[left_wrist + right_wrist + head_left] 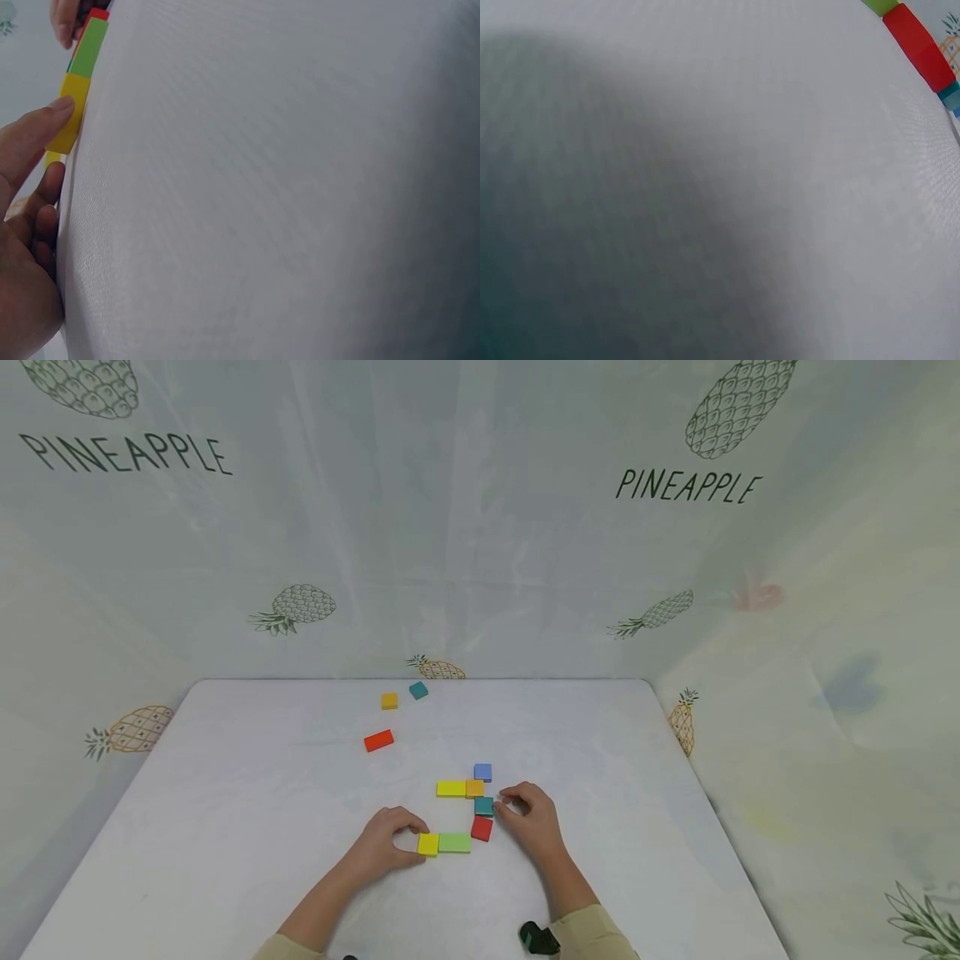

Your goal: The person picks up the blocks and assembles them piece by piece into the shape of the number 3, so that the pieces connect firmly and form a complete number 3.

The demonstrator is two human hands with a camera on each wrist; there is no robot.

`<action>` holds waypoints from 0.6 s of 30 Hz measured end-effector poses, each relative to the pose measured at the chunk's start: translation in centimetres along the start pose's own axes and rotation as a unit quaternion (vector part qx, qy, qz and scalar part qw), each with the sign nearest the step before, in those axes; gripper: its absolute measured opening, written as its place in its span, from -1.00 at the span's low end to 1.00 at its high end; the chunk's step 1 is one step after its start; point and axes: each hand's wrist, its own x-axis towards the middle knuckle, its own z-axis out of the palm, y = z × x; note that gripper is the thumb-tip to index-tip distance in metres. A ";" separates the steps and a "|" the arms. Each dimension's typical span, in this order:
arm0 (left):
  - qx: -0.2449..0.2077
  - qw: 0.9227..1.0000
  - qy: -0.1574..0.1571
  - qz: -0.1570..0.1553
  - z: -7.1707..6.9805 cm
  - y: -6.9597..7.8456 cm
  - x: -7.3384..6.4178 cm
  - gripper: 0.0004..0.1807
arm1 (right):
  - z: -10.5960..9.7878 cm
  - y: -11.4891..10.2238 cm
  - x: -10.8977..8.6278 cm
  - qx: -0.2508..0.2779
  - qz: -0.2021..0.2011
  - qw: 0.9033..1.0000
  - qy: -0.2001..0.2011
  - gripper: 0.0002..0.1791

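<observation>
My left hand (pixel 384 847) pinches a yellow block (pixel 427 845) between thumb and fingers. That block abuts a light green block (pixel 454 843) on its right; in the left wrist view the thumb lies on the yellow block (pixel 69 124). Beside the teal block (pixel 483 807) is my right hand (pixel 537 827), its fingers loosely curled and holding nothing visible; whether a fingertip touches the teal block I cannot tell. A red block (pixel 482 828) sits slightly turned below the teal one. Above are an orange block (pixel 475 788), a long yellow block (pixel 451 788) and a blue block (pixel 483 772).
Farther back on the white table (pixel 262 777) lie a long red block (pixel 378 741), a yellow-orange block (pixel 389 701) and another teal block (pixel 418 691). A dark object (pixel 538 938) is by the right sleeve. Pineapple-printed sheeting (pixel 480 527) surrounds the table.
</observation>
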 end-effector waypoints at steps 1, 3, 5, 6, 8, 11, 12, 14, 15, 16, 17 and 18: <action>0.000 1.000 0.000 0.002 0.0 0.0 0.0 -0.65 | 0.0 0.0 0.0 0.000 -0.002 1.000 0.001 -0.83; 0.000 1.000 -0.001 0.003 0.0 0.0 0.0 -0.65 | 0.0 0.1 0.0 0.001 -0.006 1.000 0.003 -0.83; 0.001 1.000 -0.001 0.005 0.0 0.1 0.0 -0.65 | 0.1 0.1 0.0 0.001 -0.008 1.000 0.005 -0.83; 0.001 1.000 -0.001 0.006 0.0 0.1 0.0 -0.65 | 0.1 0.1 0.0 0.002 -0.007 1.000 0.005 -0.84; 0.003 1.000 0.001 0.006 0.0 0.1 0.0 -0.65 | 0.1 0.1 0.0 0.004 -0.006 1.000 0.003 -0.83; 0.004 1.000 0.001 0.006 -0.1 0.2 0.0 -0.65 | 0.1 0.0 0.0 0.004 -0.005 1.000 0.002 -0.83; 0.004 1.000 0.001 0.005 -0.1 0.1 0.1 -0.65 | 0.0 0.0 0.0 0.004 -0.005 1.000 0.003 -0.84; 0.002 1.000 0.000 0.004 0.0 0.1 0.1 -0.65 | 0.1 0.0 0.0 0.001 -0.008 1.000 0.003 -0.84; 0.001 1.000 0.000 0.002 0.0 0.0 0.1 -0.65 | 0.0 0.0 0.0 0.000 -0.009 1.000 0.004 -0.84; 0.001 1.000 0.000 0.002 0.0 0.0 0.1 -0.65 | 0.0 0.0 0.0 0.000 -0.010 1.000 0.004 -0.84; 0.001 1.000 0.000 0.001 0.0 -0.1 0.1 -0.65 | 0.1 0.0 0.0 -0.001 -0.010 1.000 0.005 -0.85; 0.000 1.000 0.001 0.003 0.1 -0.1 0.1 -0.65 | 0.1 0.0 0.0 -0.001 -0.009 1.000 0.005 -0.85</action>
